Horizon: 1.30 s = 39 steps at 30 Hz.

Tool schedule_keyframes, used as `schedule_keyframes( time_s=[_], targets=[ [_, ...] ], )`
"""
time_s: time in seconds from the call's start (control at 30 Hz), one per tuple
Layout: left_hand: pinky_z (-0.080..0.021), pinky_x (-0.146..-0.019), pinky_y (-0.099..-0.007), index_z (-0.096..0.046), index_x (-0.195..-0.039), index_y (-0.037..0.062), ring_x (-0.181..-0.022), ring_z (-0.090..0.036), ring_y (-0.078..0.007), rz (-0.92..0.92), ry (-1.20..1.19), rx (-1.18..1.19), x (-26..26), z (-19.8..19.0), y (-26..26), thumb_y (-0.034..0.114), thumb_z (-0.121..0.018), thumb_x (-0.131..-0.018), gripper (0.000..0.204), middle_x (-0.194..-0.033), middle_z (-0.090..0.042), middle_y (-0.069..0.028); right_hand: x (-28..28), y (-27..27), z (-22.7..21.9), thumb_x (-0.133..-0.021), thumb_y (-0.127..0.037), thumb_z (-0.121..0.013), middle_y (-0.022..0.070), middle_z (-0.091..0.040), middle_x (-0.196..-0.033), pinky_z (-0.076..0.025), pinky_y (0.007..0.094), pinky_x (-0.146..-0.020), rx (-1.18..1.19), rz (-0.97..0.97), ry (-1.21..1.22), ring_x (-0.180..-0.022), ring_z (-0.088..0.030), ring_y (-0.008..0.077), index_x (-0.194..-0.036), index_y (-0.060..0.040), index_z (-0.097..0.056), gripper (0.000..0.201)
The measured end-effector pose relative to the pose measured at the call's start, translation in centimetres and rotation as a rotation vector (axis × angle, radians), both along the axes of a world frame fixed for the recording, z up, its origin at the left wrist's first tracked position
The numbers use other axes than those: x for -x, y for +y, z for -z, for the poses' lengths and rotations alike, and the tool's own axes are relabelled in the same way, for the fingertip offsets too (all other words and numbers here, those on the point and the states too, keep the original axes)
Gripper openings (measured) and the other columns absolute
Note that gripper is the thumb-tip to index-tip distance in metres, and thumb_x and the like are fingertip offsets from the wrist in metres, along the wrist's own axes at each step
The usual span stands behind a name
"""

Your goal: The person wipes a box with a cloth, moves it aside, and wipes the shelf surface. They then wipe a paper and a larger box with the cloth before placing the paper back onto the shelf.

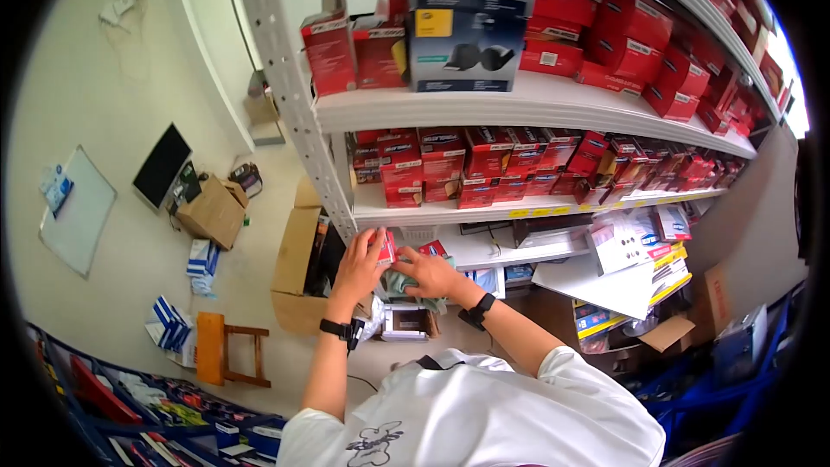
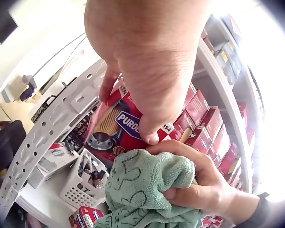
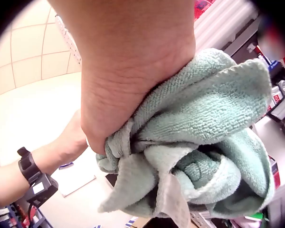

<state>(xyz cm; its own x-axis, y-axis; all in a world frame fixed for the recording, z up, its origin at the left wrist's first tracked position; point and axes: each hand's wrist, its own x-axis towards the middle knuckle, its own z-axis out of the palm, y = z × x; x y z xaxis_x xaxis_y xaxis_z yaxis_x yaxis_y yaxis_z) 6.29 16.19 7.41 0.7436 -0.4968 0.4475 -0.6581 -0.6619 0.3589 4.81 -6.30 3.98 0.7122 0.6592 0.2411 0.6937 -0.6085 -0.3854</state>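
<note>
My left hand (image 1: 357, 270) grips a red filter box (image 2: 128, 121), thumb on its printed face and fingers over the far side. The box carries a picture of a pleated filter and bold lettering beginning "PUROL". In my right hand (image 1: 430, 277) is a bunched green terry cloth (image 2: 147, 185), pinched between thumb and fingers just below the box. The right wrist view shows the cloth hanging in loose folds under the palm. In the left wrist view, the right fingertips lie right at the box's lower edge.
A white metal shelf (image 1: 536, 108) rises ahead, with rows of red boxes (image 1: 510, 151) on it. Lower down stand a white basket (image 2: 85, 178) of small items and another red box (image 2: 85, 216). An open carton (image 1: 298, 268) and a wooden stool (image 1: 233, 348) are on the left.
</note>
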Motion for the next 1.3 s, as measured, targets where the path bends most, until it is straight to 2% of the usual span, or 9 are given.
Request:
schedule_keyframes(
  time_s=[0.2, 0.4, 0.43, 0.6, 0.67, 0.9, 1.1, 1.2, 1.3],
  targets=[
    [-0.041, -0.109, -0.0478, -0.041, -0.15, 0.005, -0.132, -0.044, -0.0375, 0.002, -0.139, -0.023, -0.6, -1.2, 1.3, 0.01, -0.078, -0.079, 0.08, -0.14, -0.046, -0.0157, 0.2, 1.8, -1.5, -0.075, -0.027, -0.076, 0.0188, -0.049, -0.135, -0.057, 0.0482, -0.073, -0.023, 0.083, -0.073, -0.087, -0.068, 0.041, -0.128, -0.0124, -0.054, 0.059],
    [-0.041, -0.11, -0.0473, -0.049, -0.145, 0.004, -0.133, -0.044, -0.0347, -0.03, -0.344, -0.059, -1.3, -3.9, 2.1, 0.008, -0.069, -0.084, 0.065, -0.141, -0.047, -0.0146, -0.5, 4.0, -1.8, -0.074, -0.028, -0.077, 0.0207, -0.045, -0.139, -0.058, 0.0489, -0.069, -0.053, 0.165, -0.154, -0.089, -0.067, 0.0415, -0.13, -0.0081, -0.049, 0.065],
    [-0.041, -0.11, -0.0465, -0.047, -0.15, 0.0115, -0.134, -0.044, -0.0339, -0.026, -0.337, -0.036, -1.8, -3.7, 2.0, 0.01, -0.078, -0.079, 0.077, -0.145, -0.046, -0.0124, -0.7, 4.1, -1.7, -0.074, -0.028, -0.078, 0.0204, -0.045, -0.138, -0.058, 0.0485, -0.069, -0.085, 0.192, -0.178, -0.091, -0.067, 0.0414, -0.131, -0.0077, -0.048, 0.068],
    [-0.045, -0.108, -0.0452, -0.052, -0.146, 0.0107, -0.134, -0.046, -0.0328, -0.024, -0.405, -0.034, -2.8, -4.4, 1.6, 0.017, -0.078, -0.08, 0.071, -0.144, -0.049, -0.0129, -0.7, 4.7, -1.7, -0.072, -0.027, -0.08, 0.0197, -0.045, -0.139, -0.059, 0.0475, -0.07, -0.121, 0.3, -0.212, -0.094, -0.066, 0.042, -0.132, -0.0063, -0.047, 0.072],
    [-0.045, -0.108, -0.0451, -0.05, -0.146, 0.0061, -0.136, -0.045, -0.0327, 0.035, -0.37, -0.011, -2.5, -5.1, 1.4, 0.008, -0.063, -0.089, 0.059, -0.145, -0.047, -0.0157, -0.6, 4.8, -1.4, -0.072, -0.027, -0.08, 0.0204, -0.044, -0.139, -0.058, 0.048, -0.07, -0.146, 0.303, -0.213, -0.093, -0.066, 0.0426, -0.133, -0.0063, -0.047, 0.073],
    [-0.043, -0.112, -0.044, -0.049, -0.148, 0.0089, -0.143, -0.039, -0.0328, 0.02, -0.391, -0.009, -4.0, -4.4, 0.9, 0.007, -0.06, -0.09, 0.059, -0.15, -0.045, -0.0163, -0.6, 5.5, -2.5, -0.073, -0.026, -0.08, 0.0223, -0.043, -0.139, -0.057, 0.0495, -0.073, -0.159, 0.396, -0.142, -0.098, -0.065, 0.0442, -0.137, -0.0126, -0.045, 0.074],
    [-0.046, -0.108, -0.0433, -0.055, -0.142, 0.0096, -0.138, -0.047, -0.0351, 0.001, -0.388, 0.044, -3.8, -3.4, 0.8, 0.006, -0.063, -0.089, 0.054, -0.148, -0.048, -0.0169, -0.7, 5.7, -2.2, -0.074, -0.025, -0.08, 0.0222, -0.043, -0.139, -0.058, 0.05, -0.072, -0.18, 0.345, -0.116, -0.096, -0.065, 0.045, -0.14, -0.0143, -0.043, 0.077],
    [-0.048, -0.105, -0.0441, -0.059, -0.135, 0.0085, -0.133, -0.051, -0.036, -0.009, -0.345, 0.138, -3.8, -3.5, 0.3, 0.006, -0.067, -0.086, 0.049, -0.141, -0.051, -0.0168, -0.5, 6.1, -2.6, -0.072, -0.02, -0.08, 0.0197, -0.043, -0.139, -0.057, 0.0497, -0.077, -0.188, 0.396, -0.059, -0.103, -0.063, 0.0423, -0.142, -0.0155, -0.042, 0.08],
    [-0.05, -0.1, -0.0446, -0.061, -0.127, 0.007, -0.124, -0.056, -0.0353, -0.106, -0.326, 0.219, -3.8, -3.0, -0.4, 0.006, -0.072, -0.084, 0.044, -0.126, -0.056, -0.0162, -0.1, 6.3, -3.4, -0.073, -0.02, -0.079, 0.0197, -0.045, -0.137, -0.057, 0.0496, -0.077, -0.166, 0.418, 0.004, -0.104, -0.062, 0.0426, -0.147, -0.0156, -0.038, 0.085]
  ],
)
